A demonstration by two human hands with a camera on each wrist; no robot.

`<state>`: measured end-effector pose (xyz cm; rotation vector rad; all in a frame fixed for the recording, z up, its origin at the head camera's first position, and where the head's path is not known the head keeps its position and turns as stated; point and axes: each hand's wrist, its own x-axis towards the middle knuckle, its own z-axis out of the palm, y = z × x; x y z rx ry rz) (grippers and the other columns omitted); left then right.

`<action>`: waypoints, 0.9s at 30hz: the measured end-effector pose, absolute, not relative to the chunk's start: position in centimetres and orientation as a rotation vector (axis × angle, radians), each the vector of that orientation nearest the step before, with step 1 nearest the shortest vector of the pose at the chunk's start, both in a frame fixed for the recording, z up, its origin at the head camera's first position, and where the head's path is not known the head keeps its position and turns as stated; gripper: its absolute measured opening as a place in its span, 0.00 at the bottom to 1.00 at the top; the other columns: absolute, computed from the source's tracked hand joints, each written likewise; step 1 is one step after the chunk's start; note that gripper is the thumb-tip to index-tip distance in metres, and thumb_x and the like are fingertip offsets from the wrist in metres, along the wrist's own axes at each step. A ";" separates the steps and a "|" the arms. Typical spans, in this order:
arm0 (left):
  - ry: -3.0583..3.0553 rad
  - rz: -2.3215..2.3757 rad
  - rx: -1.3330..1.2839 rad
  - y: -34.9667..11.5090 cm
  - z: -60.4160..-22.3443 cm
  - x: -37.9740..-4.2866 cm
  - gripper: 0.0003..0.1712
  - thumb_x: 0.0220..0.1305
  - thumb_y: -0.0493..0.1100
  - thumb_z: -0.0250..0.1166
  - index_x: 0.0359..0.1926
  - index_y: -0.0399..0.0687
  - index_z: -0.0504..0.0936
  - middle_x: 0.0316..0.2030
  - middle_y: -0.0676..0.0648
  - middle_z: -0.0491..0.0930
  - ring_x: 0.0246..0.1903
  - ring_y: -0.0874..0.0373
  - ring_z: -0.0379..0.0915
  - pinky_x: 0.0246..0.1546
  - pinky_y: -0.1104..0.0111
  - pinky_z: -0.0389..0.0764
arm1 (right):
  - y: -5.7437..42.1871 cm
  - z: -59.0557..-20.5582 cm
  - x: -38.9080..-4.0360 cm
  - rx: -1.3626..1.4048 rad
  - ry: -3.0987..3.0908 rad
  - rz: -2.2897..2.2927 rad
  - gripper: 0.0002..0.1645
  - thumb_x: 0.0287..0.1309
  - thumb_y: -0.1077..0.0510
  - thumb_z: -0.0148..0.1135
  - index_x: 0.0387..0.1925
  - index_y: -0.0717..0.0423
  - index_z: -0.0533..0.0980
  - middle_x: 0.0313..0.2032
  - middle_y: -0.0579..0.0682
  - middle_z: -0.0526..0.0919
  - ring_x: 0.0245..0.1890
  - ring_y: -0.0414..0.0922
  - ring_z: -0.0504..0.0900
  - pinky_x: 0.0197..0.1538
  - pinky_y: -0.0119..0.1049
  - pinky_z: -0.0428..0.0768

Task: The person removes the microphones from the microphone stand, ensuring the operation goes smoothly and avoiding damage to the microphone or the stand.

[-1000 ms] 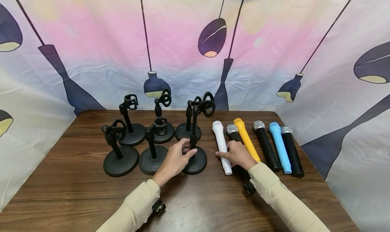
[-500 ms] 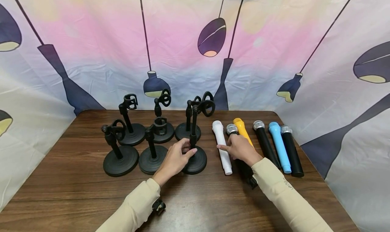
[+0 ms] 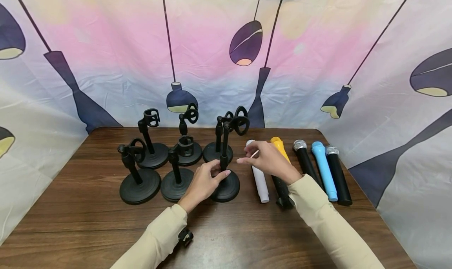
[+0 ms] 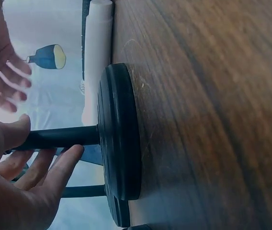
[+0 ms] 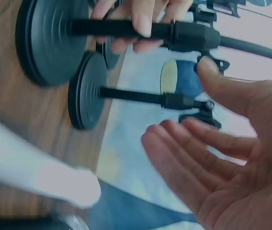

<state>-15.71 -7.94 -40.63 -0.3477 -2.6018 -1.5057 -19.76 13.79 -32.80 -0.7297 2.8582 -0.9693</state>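
Observation:
My left hand (image 3: 203, 182) grips the pole of the front right black microphone stand (image 3: 226, 188), thumb on one side and fingers on the other. The stand is upright, its base on the table, with a ring-like clip at the top. My right hand (image 3: 270, 161) is raised just right of that pole, its fingers loosely bent and holding nothing in the right wrist view. Below it lies a white microphone (image 3: 260, 182), partly covered by the hand. A black microphone (image 3: 281, 188) lies under the right wrist, its head hidden, beside a yellow microphone (image 3: 278, 144).
Several more black stands are grouped on the left, including a front left stand (image 3: 139, 186) and a back right stand (image 3: 212, 153). A blue microphone (image 3: 325, 171) lies between two black ones on the right. Behind the wooden table (image 3: 226, 237) hangs a printed cloth (image 3: 212, 45).
My right hand has lifted from over the black microphone and shifted left, over the white microphone toward the held stand. My left hand keeps its grip on the pole.

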 end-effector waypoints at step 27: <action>-2.614 -1.383 -0.424 -9.0 -40.6 -16.3 0.05 0.71 0.43 0.66 0.38 0.47 0.84 0.22 0.49 0.76 0.17 0.62 0.59 0.24 0.69 0.62 | 8.0 -37.2 -19.6 -1.138 2.797 -1.534 0.13 0.58 0.62 0.75 0.43 0.65 0.83 0.37 0.55 0.87 0.33 0.43 0.88 0.36 0.31 0.84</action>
